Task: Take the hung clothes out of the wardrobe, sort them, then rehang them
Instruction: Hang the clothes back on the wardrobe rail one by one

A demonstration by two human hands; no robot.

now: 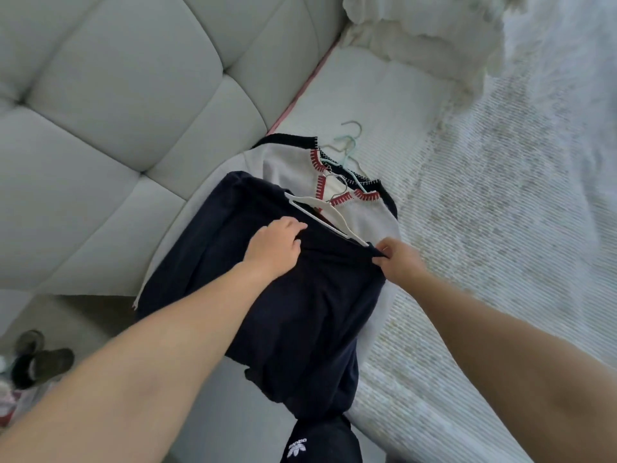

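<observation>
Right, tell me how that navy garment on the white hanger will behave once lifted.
The navy garment probably goes floppy: it already drapes and folds over the bed edge. It may slide off the white hanger, whose arm pokes out bare. Likely light, since the hands pinch it easily.

The garment (283, 295) lying on top is plain dark navy, and the sweater (287, 168) under it is pale grey with navy bands and red blanket stitching edged in white along its neckline. One hanger (325, 212) is white and another hanger (349, 145) is pale mint green. The padded headboard (117, 111) is light grey in quilted squares, the bed cover (484, 228) is white with fine ribbed stripes, and the fluffy blanket (427, 31) is cream.
</observation>
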